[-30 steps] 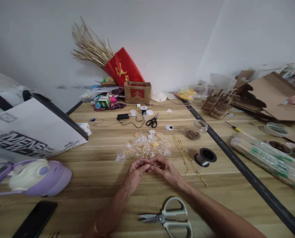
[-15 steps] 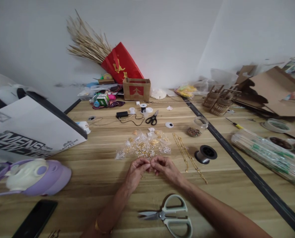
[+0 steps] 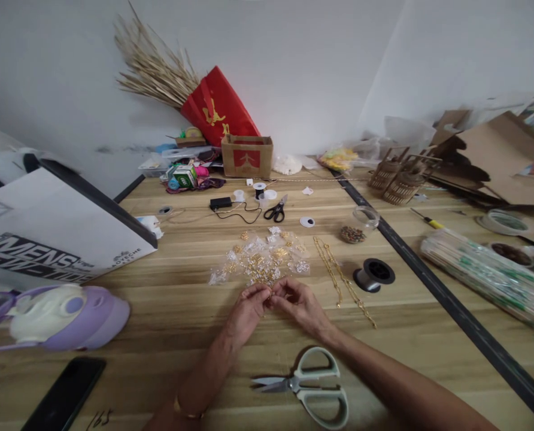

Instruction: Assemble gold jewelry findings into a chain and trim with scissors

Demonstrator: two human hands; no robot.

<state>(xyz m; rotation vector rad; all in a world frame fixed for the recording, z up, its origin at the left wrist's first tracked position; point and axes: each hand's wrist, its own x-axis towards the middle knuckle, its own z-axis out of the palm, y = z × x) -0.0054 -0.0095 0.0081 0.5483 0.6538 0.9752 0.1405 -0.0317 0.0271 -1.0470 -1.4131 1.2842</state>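
My left hand (image 3: 248, 309) and my right hand (image 3: 299, 304) meet fingertip to fingertip just in front of a pile of small gold and clear jewellery pieces (image 3: 262, 260), some in little plastic bags. Both hands are closed in a pinch. What they pinch is tiny, with a glint of gold between the fingertips; its kind is too small to tell. To the right of my right hand lies a gold chain (image 3: 334, 272), stretched out double. White-handled scissors (image 3: 318, 392) rest on the table between my forearms, blades pointing left.
A spool of clear line (image 3: 373, 275) and a round tub of beads (image 3: 353, 233) stand to the right. Black scissors (image 3: 276, 209) lie farther back. At left are a purple-lidded bottle (image 3: 87, 317), a phone (image 3: 64, 395) and a white box (image 3: 55, 227). Wrapped sticks (image 3: 487, 281) lie far right.
The view has tilted slightly, so most things sit a little higher or lower in it. My hands stay together at the same spot, with only small finger movement.
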